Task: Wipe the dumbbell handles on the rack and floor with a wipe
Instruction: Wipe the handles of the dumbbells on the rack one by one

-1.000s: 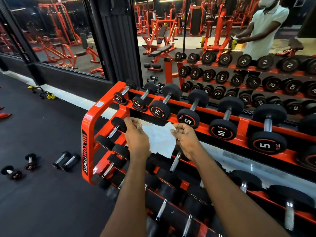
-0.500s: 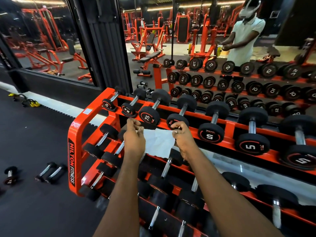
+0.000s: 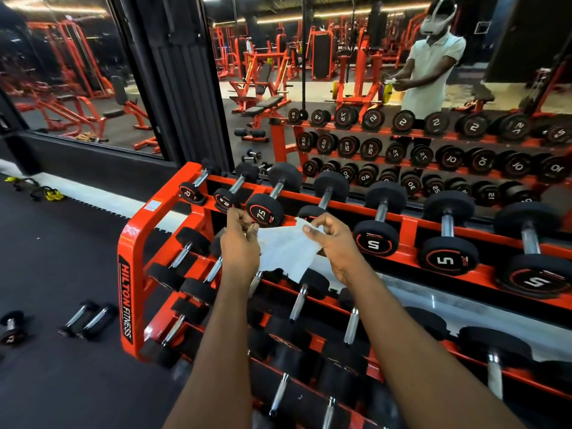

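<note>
Since half a second ago both hands have kept their place before the rack's top tier, but the wipe [image 3: 286, 252] between them has slackened from a flat sheet into a slanting, creased one.

On the head view I read the writing first. The orange rack [image 3: 136, 243] bears a black side label [image 3: 126, 300] reading "HILTON FITNESS", the first word orange, the second white. On the top tier the nearest faces read "75" on one dumbbell [image 3: 264, 210] and "5" on the next clear one [image 3: 376, 238], white numerals inside a red ring.

The rack is glossy painted tube with rounded corners. The dumbbell heads are matte black and round, joined by bright chrome handles. Two small floor dumbbells [image 3: 88, 320] lie side by side on the dark speckled floor [image 3: 46, 258], left of the rack.

The wipe is thin, white and crumpled. It hangs just below the "75" dumbbell, with its lower corner over the middle tier. I see the left hand [image 3: 240, 243] pinching its left edge with curled fingers. The right hand [image 3: 335, 247] nips the upper right corner between thumb and forefinger, other fingers loosely bent.
</note>
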A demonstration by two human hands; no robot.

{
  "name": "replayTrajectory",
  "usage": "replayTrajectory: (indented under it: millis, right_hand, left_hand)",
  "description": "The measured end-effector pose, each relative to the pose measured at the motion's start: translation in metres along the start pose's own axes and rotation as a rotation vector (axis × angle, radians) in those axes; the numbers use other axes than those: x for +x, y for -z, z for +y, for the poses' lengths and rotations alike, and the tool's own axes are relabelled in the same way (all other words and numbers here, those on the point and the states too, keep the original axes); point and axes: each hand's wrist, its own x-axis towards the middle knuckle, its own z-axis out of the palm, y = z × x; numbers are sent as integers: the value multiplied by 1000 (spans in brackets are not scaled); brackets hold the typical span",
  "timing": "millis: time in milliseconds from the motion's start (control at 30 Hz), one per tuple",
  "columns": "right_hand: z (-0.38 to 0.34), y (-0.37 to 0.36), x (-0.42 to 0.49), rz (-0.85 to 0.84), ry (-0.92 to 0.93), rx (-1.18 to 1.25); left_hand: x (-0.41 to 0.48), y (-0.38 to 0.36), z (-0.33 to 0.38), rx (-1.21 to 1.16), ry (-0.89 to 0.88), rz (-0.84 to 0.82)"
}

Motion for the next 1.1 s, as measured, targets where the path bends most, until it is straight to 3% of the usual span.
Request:
replayTrajectory:
  millis: [133,233,300,367,433,467,600,700,900,1000,1100]
  right_hand:
    - [-2,11,-4,106,10,199]
    - [2,26,-5,4,-47,266]
    - [9,38,-7,-89,-114,186]
    - [13,45,-9,-160,-223,-76]
    - [12,42,-10,-184,-298,-328]
    - [9,35,-12,-189,-303,-338]
    - [-6,-21,-21,-378,-159,-76]
    - [4,-53,-26,-542,-237,-63]
    - [39,-42,-31,-552,-423,-252]
    - [49,-35,-27,-529,-447,-162]
    - [59,-37,-21,-321,-415,11]
  left_hand:
    - [4,17,-7,12,55,50]
    - [6,30,-10,10,90,78]
    - [6,36,-9,7,92,89]
    - [6,40,-11,30,79,75]
    - [6,41,-12,37,21,2]
    - [6,40,-12,46,-12,-57]
    - [9,35,-6,21,-95,-324]
    - [16,38,-4,49,-123,-391]
    - [20,69,-12,63,-77,-38]
    - [11,78,-30,83,-36,136]
    - [4,80,-45,119,40,321]
